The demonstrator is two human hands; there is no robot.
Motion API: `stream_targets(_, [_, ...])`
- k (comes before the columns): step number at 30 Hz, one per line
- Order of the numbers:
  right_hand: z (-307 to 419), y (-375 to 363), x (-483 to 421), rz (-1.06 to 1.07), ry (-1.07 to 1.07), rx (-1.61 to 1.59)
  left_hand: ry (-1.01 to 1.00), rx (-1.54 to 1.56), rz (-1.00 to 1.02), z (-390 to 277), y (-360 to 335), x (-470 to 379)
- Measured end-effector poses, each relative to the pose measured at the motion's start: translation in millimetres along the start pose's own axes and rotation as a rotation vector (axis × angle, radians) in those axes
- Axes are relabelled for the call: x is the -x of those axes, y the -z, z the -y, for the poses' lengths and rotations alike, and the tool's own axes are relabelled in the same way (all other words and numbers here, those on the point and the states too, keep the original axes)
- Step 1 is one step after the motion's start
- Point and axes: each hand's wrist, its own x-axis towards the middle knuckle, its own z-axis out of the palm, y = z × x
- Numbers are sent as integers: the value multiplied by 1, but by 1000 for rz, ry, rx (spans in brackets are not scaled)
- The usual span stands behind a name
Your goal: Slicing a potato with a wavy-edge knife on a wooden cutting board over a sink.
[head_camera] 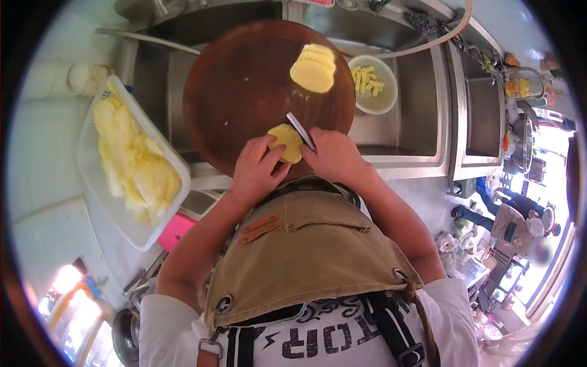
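Note:
A round brown wooden cutting board (238, 91) lies across the steel sinks in front of me. At its near edge, the fingertips of my left hand (254, 167) press on a stack of pale yellow slices, apparently potato (288, 137). My right hand (332, 153) grips a knife (300, 130), its metal seen nearly edge-on against the right side of that stack. The handle is hidden in my fist. Farther back on the board, a second fanned pile of yellow slices (314, 69) sits at the right, with small crumbs below it.
Right of the board, a white bowl (387, 103) holds pale yellow strips (364, 80). A white plastic basket (133, 236) of cabbage leaves (133, 160) stands left. A hose (440, 41) curves over the sink (419, 91). Another person (509, 225) is far right.

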Motion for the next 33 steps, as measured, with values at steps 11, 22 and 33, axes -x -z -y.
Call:
stream_targets(11, [-9, 4, -4, -8, -31, -65, 226, 59, 13, 2, -20, -7])
stream_targets(22, [-3, 0, 8, 8, -57, -86, 124, -104, 33, 2, -6, -8])
stream_targets(33, [-1, -11, 5, -69, 64, 106, -217, -30, 140, 7, 8, -22])
